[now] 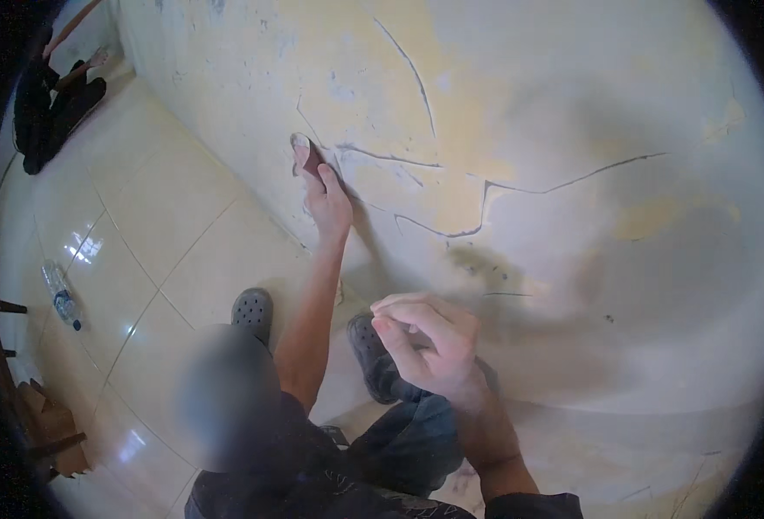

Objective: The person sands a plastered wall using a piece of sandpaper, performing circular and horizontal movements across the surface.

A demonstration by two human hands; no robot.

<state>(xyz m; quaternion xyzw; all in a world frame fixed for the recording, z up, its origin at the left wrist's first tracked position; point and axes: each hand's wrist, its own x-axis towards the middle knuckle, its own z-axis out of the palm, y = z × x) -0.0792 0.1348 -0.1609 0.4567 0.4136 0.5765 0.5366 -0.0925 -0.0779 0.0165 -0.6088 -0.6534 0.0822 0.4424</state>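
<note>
My left hand (331, 202) reaches out to the wall, gripping a small curled piece of reddish-brown sandpaper (313, 159). Its pale, dusty side shows at the upper end, beside a thin crack. The plastered wall (550, 259) is patched in yellow and white. Dark cracks (414, 157) run across it to the right of the sandpaper. Nearer to me, my right hand (430, 337) hovers in front of the wall's lower part. Its fingers are curled in towards the thumb, and nothing shows in them.
Another person (57, 110) in dark clothes sits by the wall at the upper left. A plastic bottle (61, 295) lies on the glossy tiled floor (161, 259). Torn cardboard (57, 425) and dark furniture legs (5, 305) are at the left edge. My clogs (252, 311) stand close to the wall.
</note>
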